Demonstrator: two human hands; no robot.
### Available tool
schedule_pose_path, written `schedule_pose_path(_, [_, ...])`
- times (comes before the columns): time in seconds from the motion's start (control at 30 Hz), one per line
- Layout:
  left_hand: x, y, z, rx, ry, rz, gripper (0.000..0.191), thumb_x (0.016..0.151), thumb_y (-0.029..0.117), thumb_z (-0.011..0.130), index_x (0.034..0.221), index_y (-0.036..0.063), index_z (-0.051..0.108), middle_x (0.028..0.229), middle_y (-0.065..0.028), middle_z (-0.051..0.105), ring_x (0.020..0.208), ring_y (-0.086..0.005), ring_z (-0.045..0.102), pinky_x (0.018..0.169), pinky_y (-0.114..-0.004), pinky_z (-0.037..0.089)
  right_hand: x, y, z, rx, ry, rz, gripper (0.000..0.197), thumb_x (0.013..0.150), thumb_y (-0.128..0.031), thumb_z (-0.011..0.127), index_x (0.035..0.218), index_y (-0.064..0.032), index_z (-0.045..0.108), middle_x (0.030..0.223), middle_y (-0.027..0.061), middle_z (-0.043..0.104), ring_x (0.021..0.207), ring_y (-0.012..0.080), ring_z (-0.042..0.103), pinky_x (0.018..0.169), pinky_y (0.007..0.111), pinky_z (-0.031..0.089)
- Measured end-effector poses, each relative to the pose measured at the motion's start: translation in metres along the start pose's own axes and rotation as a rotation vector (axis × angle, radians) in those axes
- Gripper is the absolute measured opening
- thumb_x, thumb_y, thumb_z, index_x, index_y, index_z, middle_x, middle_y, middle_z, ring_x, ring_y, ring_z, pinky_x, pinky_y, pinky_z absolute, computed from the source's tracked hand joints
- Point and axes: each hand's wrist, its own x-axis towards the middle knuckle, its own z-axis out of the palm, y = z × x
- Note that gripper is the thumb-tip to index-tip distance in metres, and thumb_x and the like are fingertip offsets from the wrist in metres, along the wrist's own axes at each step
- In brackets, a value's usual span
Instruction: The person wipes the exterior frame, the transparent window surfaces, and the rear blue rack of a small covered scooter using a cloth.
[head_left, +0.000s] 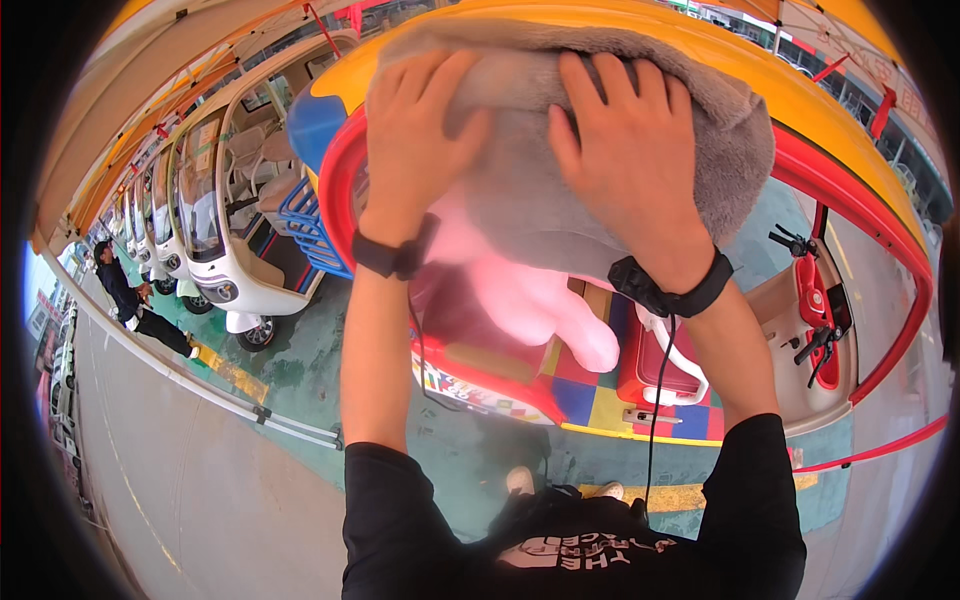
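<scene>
Both my hands press on a grey plush cloth (517, 180) draped over the upper edge of a small vehicle with a yellow roof (810, 82) and red frame (349, 180). My left hand (420, 135) lies on the cloth's left part, fingers spread. Farther right, my right hand (630, 142) rests with its fingertips by a fold near the roof. A black band with a cable circles each wrist. Below the cloth, a pink plush toy (525, 304) shows inside the vehicle, above a multicoloured checkered floor (574, 397). The cloth hides part of the roof's edge.
Red handlebars (814, 315) stand at the vehicle's right end. A blue rack (311, 229) is at left, near a row of white three-wheeled vehicles (232, 277). A person in dark clothes (127, 292) stands beside a white pole (187, 375). An orange canopy hangs overhead.
</scene>
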Motion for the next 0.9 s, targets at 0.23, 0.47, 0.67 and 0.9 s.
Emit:
schedule_pose_path(0.23, [-0.058, -0.079, -0.030, 0.055, -0.032, -0.320, 0.048, 0.094, 0.018, 0.064, 0.140, 0.0067, 0.056, 0.135, -0.0154, 0.060, 0.127, -0.0330, 0.052, 0.106, -0.041, 0.042, 0.033, -0.087, 0.049, 0.041, -0.003, -0.055, 0.029, 0.080, -0.021, 0.063, 0.104, -0.0056, 0.064, 0.096, 0.0088, 0.061, 0.094, 0.0254, 0.057, 0.084, 0.037, 0.044])
schedule_pose_path(0.47, [-0.009, -0.019, -0.004, 0.098, 0.003, -0.071, 0.047, 0.084, 0.019, 0.058, 0.129, 0.0072, 0.064, 0.127, -0.0143, 0.064, 0.118, -0.0331, 0.058, 0.104, -0.044, 0.040, 0.009, -0.014, 0.019, 0.158, 0.039, 0.011, 0.025, 0.081, -0.029, 0.069, 0.099, -0.0120, 0.064, 0.092, 0.0052, 0.060, 0.091, 0.0240, 0.060, 0.080, 0.035, 0.048])
schedule_pose_path(0.67, [0.049, 0.092, 0.046, -0.027, 0.059, 0.177, 0.041, 0.079, 0.022, 0.058, 0.116, 0.0095, 0.070, 0.115, -0.0062, 0.069, 0.109, -0.0264, 0.061, 0.097, -0.043, 0.041, -0.036, 0.088, -0.054, 0.010, 0.071, 0.089, 0.028, 0.081, -0.031, 0.068, 0.098, -0.0090, 0.070, 0.091, 0.0069, 0.064, 0.090, 0.0275, 0.062, 0.081, 0.041, 0.050])
schedule_pose_path(0.9, [0.075, 0.193, 0.091, -0.172, 0.099, 0.171, 0.031, 0.078, 0.024, 0.060, 0.102, 0.0086, 0.071, 0.097, -0.0061, 0.067, 0.098, -0.0264, 0.062, 0.088, -0.043, 0.042, -0.075, 0.168, -0.097, -0.172, 0.004, 0.188, 0.030, 0.081, -0.023, 0.062, 0.103, -0.0047, 0.069, 0.096, 0.0101, 0.068, 0.093, 0.0319, 0.063, 0.083, 0.043, 0.051])
